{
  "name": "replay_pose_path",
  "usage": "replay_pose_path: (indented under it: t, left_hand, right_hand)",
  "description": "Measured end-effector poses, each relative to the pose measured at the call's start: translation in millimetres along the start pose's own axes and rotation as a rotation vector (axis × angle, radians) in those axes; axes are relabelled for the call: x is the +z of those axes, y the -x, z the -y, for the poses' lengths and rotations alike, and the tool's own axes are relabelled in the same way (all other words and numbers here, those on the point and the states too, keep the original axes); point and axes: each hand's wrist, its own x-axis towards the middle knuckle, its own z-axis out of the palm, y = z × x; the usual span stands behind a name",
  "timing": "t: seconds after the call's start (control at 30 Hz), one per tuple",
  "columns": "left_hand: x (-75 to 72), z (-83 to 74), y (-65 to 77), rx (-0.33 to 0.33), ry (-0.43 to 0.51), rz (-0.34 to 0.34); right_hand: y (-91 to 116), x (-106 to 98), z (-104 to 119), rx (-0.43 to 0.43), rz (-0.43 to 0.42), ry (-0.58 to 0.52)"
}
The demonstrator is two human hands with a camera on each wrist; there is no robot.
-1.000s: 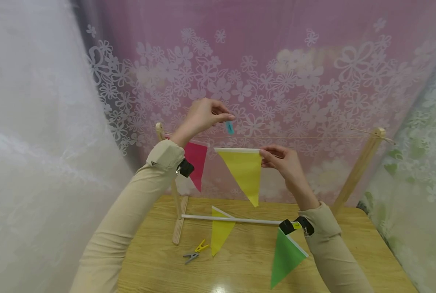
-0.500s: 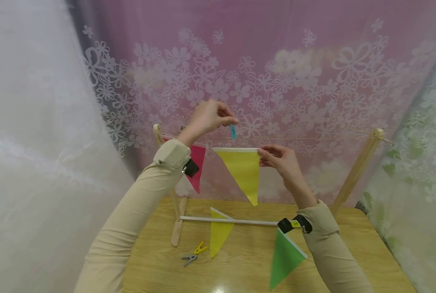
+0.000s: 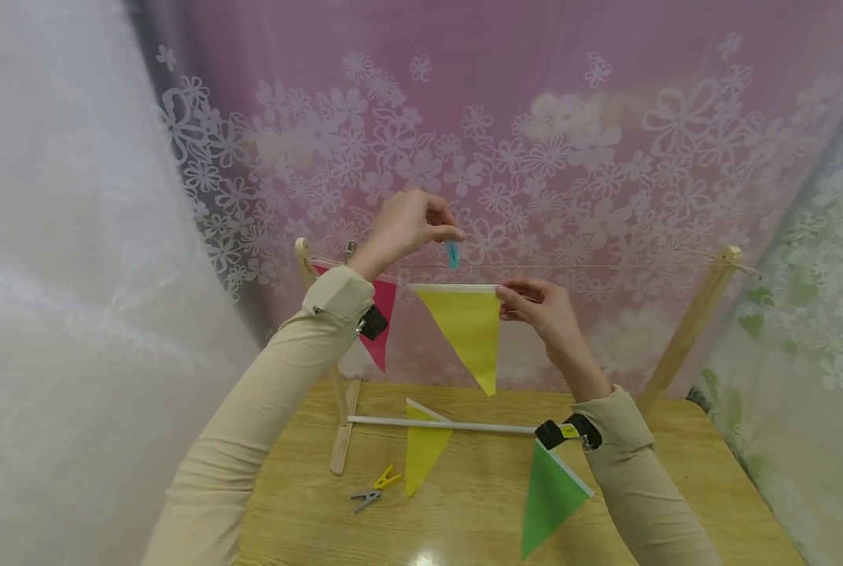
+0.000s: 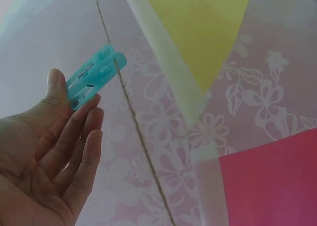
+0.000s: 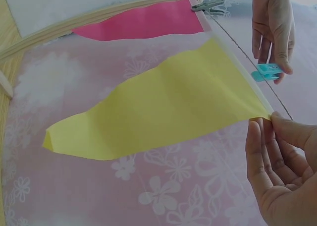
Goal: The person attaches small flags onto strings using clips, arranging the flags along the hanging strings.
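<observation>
My left hand (image 3: 410,224) pinches a light blue clothespin (image 4: 94,76) between thumb and fingers. In the left wrist view the clothespin's far end overlaps the thin twine (image 4: 141,141). With thumb and fingertips, my right hand (image 3: 545,310) holds the upper right corner of a yellow triangular flag (image 3: 467,326). The flag's white top edge lies just below the twine, its tip hanging down. A pink flag (image 5: 148,24) hangs to the left, with a grey clothespin (image 5: 208,7) at its corner on the twine; my left forearm partly covers it in the head view.
Wooden posts stand left and right (image 3: 693,330), joined low down by a white bar (image 3: 492,428). Another yellow flag (image 3: 425,452), a green flag (image 3: 552,499), a yellow clothespin (image 3: 388,476) and a grey clothespin (image 3: 367,498) are on the wooden table (image 3: 464,527). Flowered curtains surround it.
My left hand has moved slightly right with the blue clothespin, which now hangs a bit lower, at the twine in the head view. My right hand and the yellow flag have hardly moved.
</observation>
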Motion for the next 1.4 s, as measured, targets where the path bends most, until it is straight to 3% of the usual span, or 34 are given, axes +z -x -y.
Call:
replay_pose_path:
  t: [0.7,1.4]
  left_hand:
    - [13.6,5.6,7.6,0.007,0.003,0.051]
    - [14.2,3.6,6.6,0.007,0.017,0.058]
  right_hand:
    - [-3,6,5,-0.026,-0.012,-0.005]
    - [-6,6,8,-0.051,-0.015,-0.012]
